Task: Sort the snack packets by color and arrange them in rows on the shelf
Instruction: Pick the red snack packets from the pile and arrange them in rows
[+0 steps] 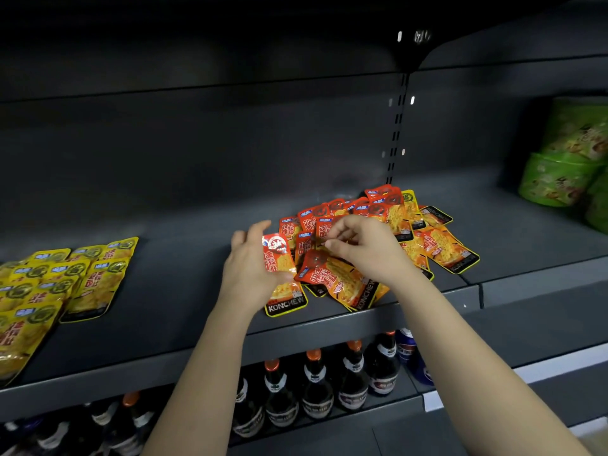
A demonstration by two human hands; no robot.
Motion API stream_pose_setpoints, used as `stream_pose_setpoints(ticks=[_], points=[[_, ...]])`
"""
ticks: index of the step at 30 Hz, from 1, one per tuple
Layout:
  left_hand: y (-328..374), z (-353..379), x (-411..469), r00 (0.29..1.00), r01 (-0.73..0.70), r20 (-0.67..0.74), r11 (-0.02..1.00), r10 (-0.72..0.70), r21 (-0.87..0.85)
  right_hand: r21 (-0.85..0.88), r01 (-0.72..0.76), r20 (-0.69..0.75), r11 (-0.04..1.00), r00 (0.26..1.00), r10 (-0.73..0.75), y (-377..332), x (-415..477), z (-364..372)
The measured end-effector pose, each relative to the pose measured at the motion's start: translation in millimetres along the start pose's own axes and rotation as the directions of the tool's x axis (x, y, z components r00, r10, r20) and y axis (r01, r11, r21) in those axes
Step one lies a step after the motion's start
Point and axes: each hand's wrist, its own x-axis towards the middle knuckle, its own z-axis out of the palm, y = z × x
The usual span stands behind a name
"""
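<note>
A loose pile of red snack packets [388,218] lies on the dark shelf [184,291], right of centre, with one yellow packet [409,199] at its back. Yellow packets [59,278] lie in overlapping rows at the far left of the same shelf. My left hand [246,268] holds a red packet [279,261] upright by its edge, just left of the pile. My right hand [362,248] pinches the top corner of another red packet [339,284] at the front of the pile.
Green snack bags [566,166] are stacked at the far right of the shelf. Dark bottles with orange caps [316,386] stand on the shelf below. A slotted upright [396,133] divides the back wall. Another shelf hangs overhead.
</note>
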Motion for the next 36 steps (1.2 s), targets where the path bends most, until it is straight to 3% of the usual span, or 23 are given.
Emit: stream_pose_setpoints(ticks=[6,11,15,21,24,28,31,36], points=[[-5,-16,3,0.985,-0.113,-0.158,0.964,0.076,-0.24,0.208,-0.017,0.08,0.978,0.997,0.0,-14,0,10],[6,-19,-1,0.991,-0.121,-0.115,0.834,0.069,-0.538,0.419,-0.003,0.169,0.908,0.983,-0.075,-27,2,19],[13,-14,-1,0.991,-0.134,-0.084,0.791,0.105,-0.597,0.567,0.009,0.164,0.824,0.979,-0.123,-31,1,17],[18,-14,6,0.991,-0.123,-0.034,0.764,0.132,-0.634,0.614,-0.036,0.147,0.788,0.987,-0.07,-23,3,5],[11,-15,15,0.996,-0.083,-0.028,0.816,0.082,-0.571,0.622,-0.061,0.086,0.781,0.996,0.01,-15,5,-5],[-9,-13,37,1.0,-0.026,-0.001,0.971,0.026,-0.236,0.622,-0.089,0.035,0.778,0.996,0.086,-3,7,-16],[-13,-3,54,0.996,0.029,0.081,0.995,-0.021,-0.099,0.607,-0.1,0.028,0.789,0.994,0.104,4,8,-19],[-6,20,81,0.978,0.097,0.189,0.994,-0.085,-0.053,0.613,-0.104,0.034,0.783,0.994,0.105,8,7,-24]])
